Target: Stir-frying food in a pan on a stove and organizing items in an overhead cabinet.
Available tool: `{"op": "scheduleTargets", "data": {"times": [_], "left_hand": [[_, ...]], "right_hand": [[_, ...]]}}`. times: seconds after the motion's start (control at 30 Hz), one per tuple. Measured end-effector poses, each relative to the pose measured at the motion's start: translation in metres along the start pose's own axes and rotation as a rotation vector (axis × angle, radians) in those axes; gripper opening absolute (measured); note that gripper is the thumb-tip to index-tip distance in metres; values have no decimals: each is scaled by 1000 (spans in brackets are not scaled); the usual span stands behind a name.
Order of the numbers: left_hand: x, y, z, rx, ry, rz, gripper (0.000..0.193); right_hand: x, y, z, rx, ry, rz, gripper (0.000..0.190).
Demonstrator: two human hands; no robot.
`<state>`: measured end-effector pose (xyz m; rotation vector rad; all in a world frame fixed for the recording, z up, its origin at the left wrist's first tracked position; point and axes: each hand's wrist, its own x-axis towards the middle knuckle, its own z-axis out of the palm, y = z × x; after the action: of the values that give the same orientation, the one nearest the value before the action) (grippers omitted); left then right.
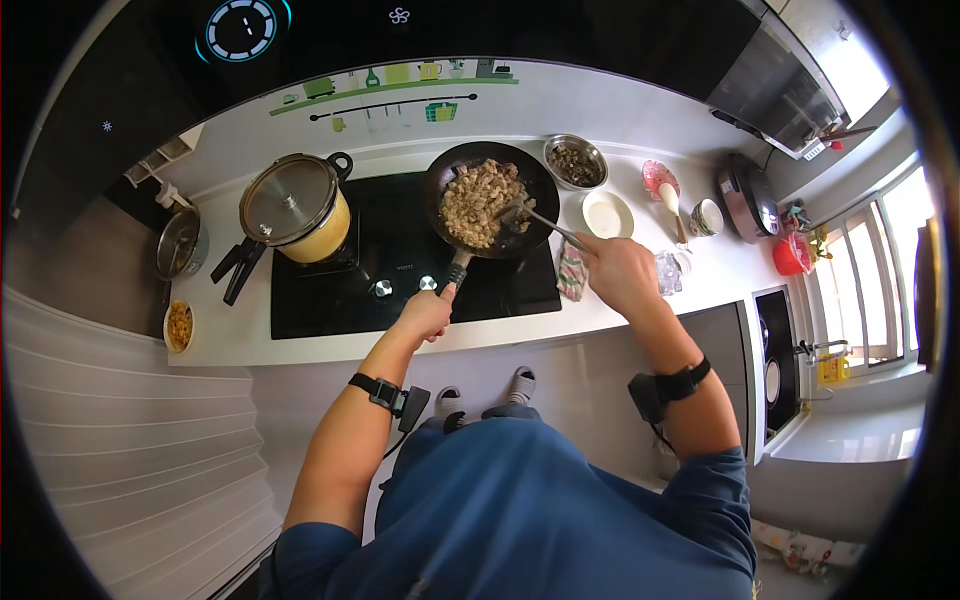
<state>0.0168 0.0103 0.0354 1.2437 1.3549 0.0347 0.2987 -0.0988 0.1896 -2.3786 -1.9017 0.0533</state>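
Observation:
A dark wok [541, 191] sits over the right side of the black glass gas hob [345, 311], holding browned chopped food [476, 199]. My left hand [426, 315] is closed around the wok's handle [457, 274]. In my right hand [622, 274] is the metal handle of a spatula [553, 225], whose blade rests in the food at the wok's right side. Below the spatula handle, a patterned folded cloth [572, 271] lies beside the hob. A steel bowl of dark chopped food [576, 161] and a pale empty bowl [607, 214] stand right of the wok.
A lidded pressure cooker [289, 199] stands on the left burner, its black handle towards me. Further left are a metal pot [182, 244] and a dish of orange food [180, 326]. Rightward are a rice paddle [670, 199], stacked bowls [706, 217], a rice cooker [748, 199] and a sink [776, 375]. The range hood [480, 34] hangs above.

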Motion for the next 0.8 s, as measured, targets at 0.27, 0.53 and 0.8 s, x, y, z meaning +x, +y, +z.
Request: {"op": "scheduleTargets", "data": {"times": [0.27,0.53,0.8], "left_hand": [[1,-1,0,5,-18,5,55],[2,1,-1,33,4,30,66],[-7,11,1,56,0,-34,53]], "right_hand": [[-4,5,4,-124,-155,54,35],[54,50,67,-143,-13,24,46],[79,67,76,-52,23,-16,38]]}}
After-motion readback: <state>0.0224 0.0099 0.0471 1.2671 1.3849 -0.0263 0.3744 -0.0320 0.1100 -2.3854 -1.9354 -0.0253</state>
